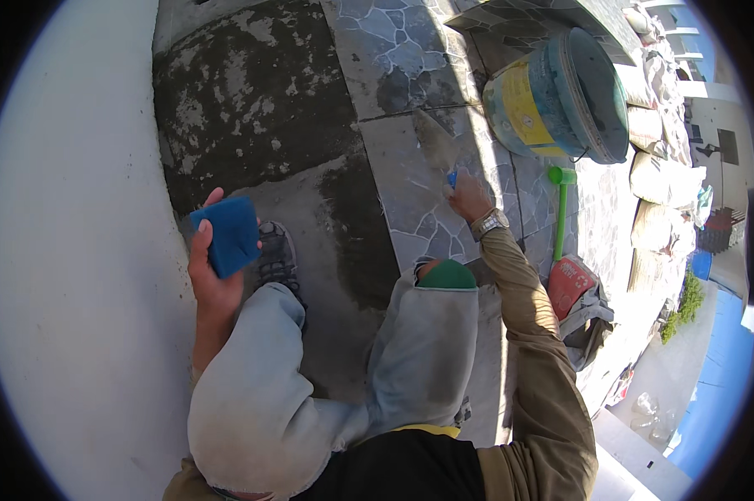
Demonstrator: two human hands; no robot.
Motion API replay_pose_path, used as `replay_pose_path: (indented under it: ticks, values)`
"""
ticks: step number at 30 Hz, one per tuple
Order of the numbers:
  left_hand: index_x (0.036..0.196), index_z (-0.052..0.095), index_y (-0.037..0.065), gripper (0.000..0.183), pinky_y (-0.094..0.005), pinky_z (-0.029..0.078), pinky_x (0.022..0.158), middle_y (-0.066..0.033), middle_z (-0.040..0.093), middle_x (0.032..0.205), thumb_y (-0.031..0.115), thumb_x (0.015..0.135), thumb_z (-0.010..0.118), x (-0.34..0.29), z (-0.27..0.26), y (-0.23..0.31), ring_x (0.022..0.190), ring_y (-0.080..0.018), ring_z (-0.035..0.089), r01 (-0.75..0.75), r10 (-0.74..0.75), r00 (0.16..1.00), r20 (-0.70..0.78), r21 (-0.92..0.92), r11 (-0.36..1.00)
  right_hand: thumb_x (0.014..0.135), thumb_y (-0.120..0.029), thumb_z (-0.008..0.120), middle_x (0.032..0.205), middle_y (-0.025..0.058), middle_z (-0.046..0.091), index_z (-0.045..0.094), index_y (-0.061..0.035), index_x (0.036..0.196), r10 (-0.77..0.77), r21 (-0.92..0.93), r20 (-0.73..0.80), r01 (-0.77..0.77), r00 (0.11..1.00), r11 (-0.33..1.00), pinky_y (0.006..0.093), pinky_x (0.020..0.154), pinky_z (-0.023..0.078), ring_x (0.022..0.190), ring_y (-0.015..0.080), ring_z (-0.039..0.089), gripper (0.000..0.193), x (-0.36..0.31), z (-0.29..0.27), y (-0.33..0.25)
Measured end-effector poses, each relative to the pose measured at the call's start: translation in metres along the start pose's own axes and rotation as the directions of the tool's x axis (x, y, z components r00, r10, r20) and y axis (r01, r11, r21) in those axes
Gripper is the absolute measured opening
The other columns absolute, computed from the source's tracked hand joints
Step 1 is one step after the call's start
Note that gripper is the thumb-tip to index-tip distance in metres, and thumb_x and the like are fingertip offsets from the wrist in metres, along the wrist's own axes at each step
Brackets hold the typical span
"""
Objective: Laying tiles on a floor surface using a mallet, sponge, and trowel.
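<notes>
My left hand [216, 269] is closed around a blue sponge [233, 238], held up by the white wall above my left shoe. Out to the right, my right hand [470, 199] grips the blue handle of a pointed trowel [435, 144]. The trowel's grey blade points away from me over the stone-patterned tiles [410, 171]; whether it touches them I cannot tell. Ahead on the left lies a dark patch of damp mortar [256, 92], blotched with lighter grey, and its edge runs along the tiles.
A blue-green bucket [531, 100] with a yellow label stands beyond my right hand. Beside it lies a green mallet [561, 209], with a torn red and grey bag [577, 301] nearer me. Several filled sacks [662, 177] line the right. The white wall [76, 250] borders my left.
</notes>
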State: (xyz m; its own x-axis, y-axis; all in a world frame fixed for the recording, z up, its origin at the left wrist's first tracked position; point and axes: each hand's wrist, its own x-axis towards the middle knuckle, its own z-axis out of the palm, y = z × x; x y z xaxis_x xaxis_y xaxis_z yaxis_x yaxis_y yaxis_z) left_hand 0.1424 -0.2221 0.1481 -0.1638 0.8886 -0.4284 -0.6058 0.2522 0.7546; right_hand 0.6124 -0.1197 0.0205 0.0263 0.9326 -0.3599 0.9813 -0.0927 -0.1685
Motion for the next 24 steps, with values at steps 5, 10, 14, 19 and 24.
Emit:
replay_pose_path:
  ticks: [5, 10, 14, 19, 24]
  values:
    - [0.149, 0.041, 0.008, 0.063, -0.0366, 0.055, 0.078, -0.0121, 0.063, 0.121, 0.044, 0.098, 0.052, 0.0, 0.001, -0.001, 0.104, -0.0244, 0.064, 0.016, -0.015, 0.999, 0.037, -0.024, 1.0, 0.086, -0.029, 0.065, 0.1, 0.0317, 0.067, 0.058, 0.0039, 0.104, -0.026, 0.051, -0.048, 0.028, 0.999, 0.998, 0.0543, 0.083, 0.053, 0.097, 0.0482, 0.066, 0.038, 0.032, -0.022, -0.017]
    - [0.149, 0.04, 0.009, 0.064, -0.037, 0.054, 0.079, -0.0117, 0.063, 0.12, 0.045, 0.097, 0.053, -0.003, 0.002, -0.002, 0.104, -0.0241, 0.064, 0.048, -0.048, 0.999, 0.008, -0.01, 0.999, 0.086, -0.028, 0.067, 0.1, 0.0298, 0.067, 0.054, 0.0026, 0.108, -0.121, -0.09, 0.009, 0.122, 0.993, 0.988, 0.0551, 0.086, 0.052, 0.098, 0.0465, 0.066, 0.04, 0.039, -0.031, -0.032]
    - [0.149, 0.04, 0.009, 0.065, -0.0372, 0.053, 0.079, -0.0113, 0.062, 0.12, 0.045, 0.097, 0.054, -0.002, 0.003, -0.003, 0.104, -0.0247, 0.064, 0.052, -0.051, 0.998, 0.043, -0.04, 0.998, 0.086, -0.028, 0.066, 0.104, 0.0295, 0.067, 0.052, 0.0014, 0.112, -0.188, -0.168, 0.223, 0.228, 0.956, 0.959, 0.0546, 0.087, 0.051, 0.101, 0.0456, 0.065, 0.041, 0.028, -0.027, -0.051]
    - [0.149, 0.04, 0.009, 0.065, -0.0369, 0.053, 0.079, -0.0124, 0.062, 0.119, 0.045, 0.097, 0.055, -0.003, 0.002, -0.003, 0.104, -0.0249, 0.063, 0.059, -0.058, 0.998, 0.035, -0.024, 0.998, 0.087, -0.029, 0.066, 0.109, 0.0291, 0.067, 0.053, -0.0001, 0.114, -0.133, -0.099, -0.034, 0.129, 0.99, 0.987, 0.0521, 0.091, 0.051, 0.107, 0.044, 0.065, 0.042, 0.128, -0.05, -0.06]
    - [0.148, 0.041, 0.009, 0.066, -0.0362, 0.053, 0.078, -0.0132, 0.062, 0.118, 0.046, 0.096, 0.056, -0.005, 0.0, -0.004, 0.104, -0.0249, 0.063, 0.064, -0.064, 0.998, 0.017, -0.01, 0.998, 0.086, -0.028, 0.067, 0.108, 0.0284, 0.067, 0.053, -0.0005, 0.116, -0.23, -0.212, 0.008, 0.226, 0.973, 0.951, 0.0533, 0.089, 0.051, 0.105, 0.0448, 0.065, 0.043, 0.144, -0.047, -0.079]
